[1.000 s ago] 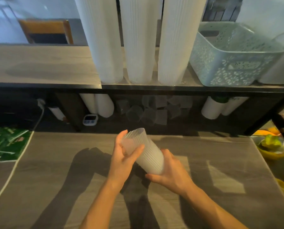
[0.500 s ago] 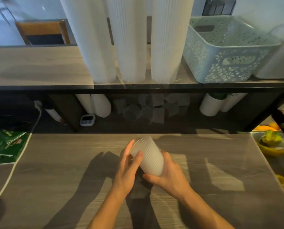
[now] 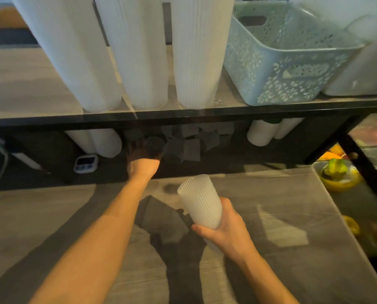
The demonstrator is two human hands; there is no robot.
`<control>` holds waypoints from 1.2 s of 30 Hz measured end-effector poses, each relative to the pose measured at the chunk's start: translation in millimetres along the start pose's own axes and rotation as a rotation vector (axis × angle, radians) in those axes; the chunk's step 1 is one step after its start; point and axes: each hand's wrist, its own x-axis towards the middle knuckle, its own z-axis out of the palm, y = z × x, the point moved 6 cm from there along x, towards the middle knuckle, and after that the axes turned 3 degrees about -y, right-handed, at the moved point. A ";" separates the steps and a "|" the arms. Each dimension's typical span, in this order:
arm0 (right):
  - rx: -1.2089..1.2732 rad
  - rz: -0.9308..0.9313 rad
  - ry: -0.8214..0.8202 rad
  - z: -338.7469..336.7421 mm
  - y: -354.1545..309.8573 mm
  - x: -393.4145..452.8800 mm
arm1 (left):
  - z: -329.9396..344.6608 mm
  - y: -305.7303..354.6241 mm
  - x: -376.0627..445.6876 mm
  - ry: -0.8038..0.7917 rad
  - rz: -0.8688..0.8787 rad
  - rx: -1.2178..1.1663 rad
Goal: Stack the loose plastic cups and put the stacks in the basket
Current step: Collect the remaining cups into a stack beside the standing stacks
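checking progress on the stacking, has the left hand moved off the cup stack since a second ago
Yes. The left hand has left the cup stack and reached forward under the shelf toward the loose cups; the right hand holds the stack alone.

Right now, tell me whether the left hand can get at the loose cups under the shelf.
Probably yes. The left hand is already under the shelf, at the edge of the loose cups, with nothing visible between them. It is too dim there to tell whether the hand grips one. The right hand holds the stack.
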 end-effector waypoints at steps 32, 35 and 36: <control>-0.022 -0.047 -0.047 20.1 -8.8 -19.2 | -22.1 -70.2 -98.1 -0.077 -0.271 -1.064; -0.032 -0.055 -0.068 27.2 -12.6 -24.1 | -27.9 -68.5 -126.6 -0.053 -0.295 -1.205; -0.035 -0.059 -0.074 29.3 -13.9 -25.9 | -30.3 -67.0 -134.8 -0.042 -0.299 -1.244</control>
